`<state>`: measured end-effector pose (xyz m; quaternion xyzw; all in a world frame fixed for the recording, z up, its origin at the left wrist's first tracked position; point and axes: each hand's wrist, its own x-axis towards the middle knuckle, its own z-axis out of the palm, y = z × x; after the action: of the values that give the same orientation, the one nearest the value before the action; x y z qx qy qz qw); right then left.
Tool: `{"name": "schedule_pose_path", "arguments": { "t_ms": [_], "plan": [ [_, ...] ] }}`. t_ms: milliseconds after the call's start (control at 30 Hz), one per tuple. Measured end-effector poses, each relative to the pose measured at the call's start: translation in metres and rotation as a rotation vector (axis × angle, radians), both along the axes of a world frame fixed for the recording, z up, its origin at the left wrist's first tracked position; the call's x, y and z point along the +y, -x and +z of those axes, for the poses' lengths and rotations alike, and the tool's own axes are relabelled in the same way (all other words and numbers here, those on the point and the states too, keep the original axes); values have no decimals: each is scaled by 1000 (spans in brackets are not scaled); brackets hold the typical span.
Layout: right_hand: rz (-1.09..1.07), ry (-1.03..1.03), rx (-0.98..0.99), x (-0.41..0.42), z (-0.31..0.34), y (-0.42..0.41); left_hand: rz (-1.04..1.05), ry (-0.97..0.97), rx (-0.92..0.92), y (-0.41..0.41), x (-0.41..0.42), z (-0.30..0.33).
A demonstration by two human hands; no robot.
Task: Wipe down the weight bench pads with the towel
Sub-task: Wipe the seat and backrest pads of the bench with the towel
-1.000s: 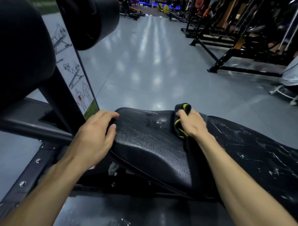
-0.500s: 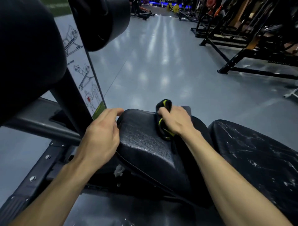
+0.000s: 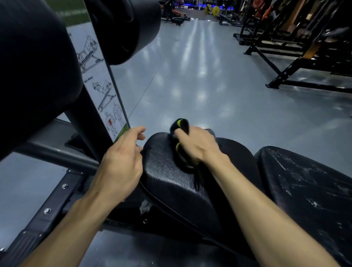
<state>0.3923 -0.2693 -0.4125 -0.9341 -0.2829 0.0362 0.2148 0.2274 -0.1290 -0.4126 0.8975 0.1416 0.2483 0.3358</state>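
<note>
A glossy grey floor (image 3: 200,80) runs away from the camera, streaked with pale reflections of overhead lights. Black racks (image 3: 297,43) line the right side, some with orange parts. A white chart (image 3: 101,91) of line drawings stands at left. Far back, yellow plates (image 3: 213,9) sit under blue lights (image 3: 192,2); details there are blurred.

Open grey floor (image 3: 200,80) is stretching ahead beyond the seat pad (image 3: 171,183), giving free room forward. To the left, two bulky roller pads (image 3: 34,72) and the slanted post with the instruction placard (image 3: 99,89) are crowding the space, with the frame rail (image 3: 49,202) running low beneath. The cracked pad (image 3: 308,190) is blocking the right, and racks (image 3: 297,49) are lining the far right.
</note>
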Motion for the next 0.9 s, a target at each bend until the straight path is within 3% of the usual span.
{"name": "schedule_pose_path", "arguments": {
  "t_ms": [100, 167, 367, 433, 567, 700, 900],
  "plan": [
    [227, -195, -42, 6, -3, 33, 18, 8, 1, -2, 0, 2],
    [241, -249, -3, -33, -10, 33, 31, 7, 6, -4, -1, 1],
    [-387, -234, 110, -151, -29, -9, 48, -55, 5, -10, -2, -1],
    [-456, -192, 159, -159, -31, -20, 49, -70, 4, -11, -2, -2],
    [-450, -23, 105, -140, -29, -43, 27, -66, 12, -10, -1, -2],
    [-408, 89, 185, -107, -14, -68, -13, -77, 13, -1, -2, 0],
    [-236, -84, 162, -106, -11, -46, -54, -39, 10, 7, -5, 0]
  ]
}}
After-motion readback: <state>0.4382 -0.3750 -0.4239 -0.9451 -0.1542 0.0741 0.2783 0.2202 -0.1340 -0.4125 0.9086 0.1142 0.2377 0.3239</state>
